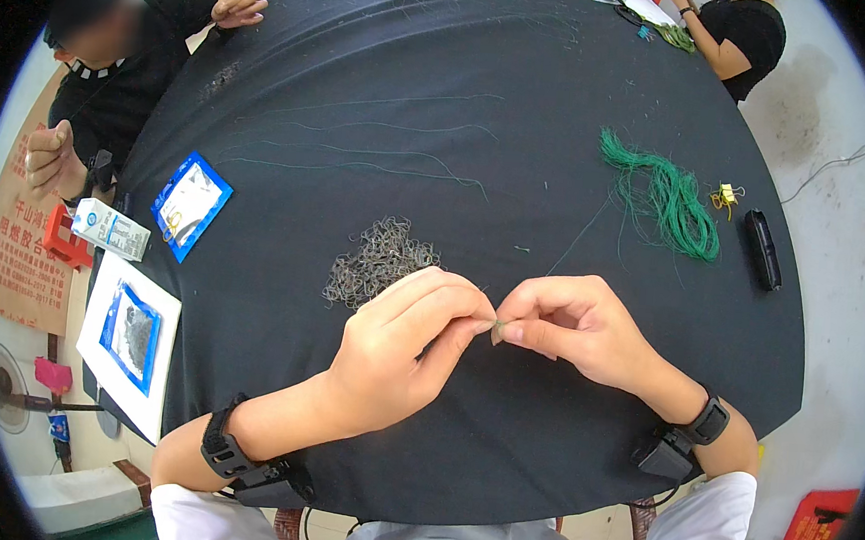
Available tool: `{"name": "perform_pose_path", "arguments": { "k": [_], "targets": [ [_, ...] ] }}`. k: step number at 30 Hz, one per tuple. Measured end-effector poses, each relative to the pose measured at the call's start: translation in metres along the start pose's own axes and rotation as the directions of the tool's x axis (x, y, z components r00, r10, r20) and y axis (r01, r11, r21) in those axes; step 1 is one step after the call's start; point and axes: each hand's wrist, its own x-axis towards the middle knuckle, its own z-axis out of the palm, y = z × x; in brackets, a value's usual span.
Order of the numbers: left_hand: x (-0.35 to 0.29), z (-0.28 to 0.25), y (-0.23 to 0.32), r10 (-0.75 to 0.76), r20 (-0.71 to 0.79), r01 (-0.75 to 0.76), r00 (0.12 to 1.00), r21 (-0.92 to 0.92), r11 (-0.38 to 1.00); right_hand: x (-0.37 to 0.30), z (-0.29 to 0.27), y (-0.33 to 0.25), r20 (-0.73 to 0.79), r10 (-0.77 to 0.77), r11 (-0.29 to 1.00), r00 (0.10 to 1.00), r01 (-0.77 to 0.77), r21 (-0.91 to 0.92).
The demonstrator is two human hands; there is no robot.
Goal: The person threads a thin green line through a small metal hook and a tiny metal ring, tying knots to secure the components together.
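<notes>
My left hand (397, 353) and my right hand (594, 331) meet tip to tip over the near middle of the table, both pinched closed. A speck of green thread (498, 323) shows where the fingertips come together; anything else held there is too small to make out. Just beyond my left hand lies a heap of small dark metal hooks (383, 257). To the far right of my right hand rests a bundle of green thread (673, 202), with a loose strand trailing from it toward that hand.
Several single strands (379, 169) stretch across the black-covered table (500, 445). Leftward are a blue-edged packet (191, 206), a carton (111, 229) and a white board (106, 348) with another packet. A yellow clip (726, 196) and black case (763, 250) sit right. Other people stand around the far side.
</notes>
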Motion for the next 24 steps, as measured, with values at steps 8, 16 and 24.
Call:
{"name": "perform_pose_path", "arguments": {
  "k": [8, 16, 24],
  "targets": [
    [-0.0004, 0.0015, 0.0007, -0.073, 0.001, 0.072, 0.997, -0.078, 0.994, -0.0036, 0.0001, -0.0014, -0.017, -0.082, 0.987, 0.996, 0.079, -0.139],
    [0.0001, 0.0014, 0.0003, -0.013, -0.023, 0.012, 1.000, -0.038, 0.999, -0.0037, 0.0035, -0.0046, -0.048, -0.170, 0.951, 0.984, 0.151, -0.269],
    [0.0001, 0.0011, -0.0008, -0.013, -0.029, 0.012, 0.999, -0.038, 0.999, -0.0034, 0.0025, -0.0059, -0.058, -0.171, 0.931, 0.984, 0.142, -0.337]
  ]
}}
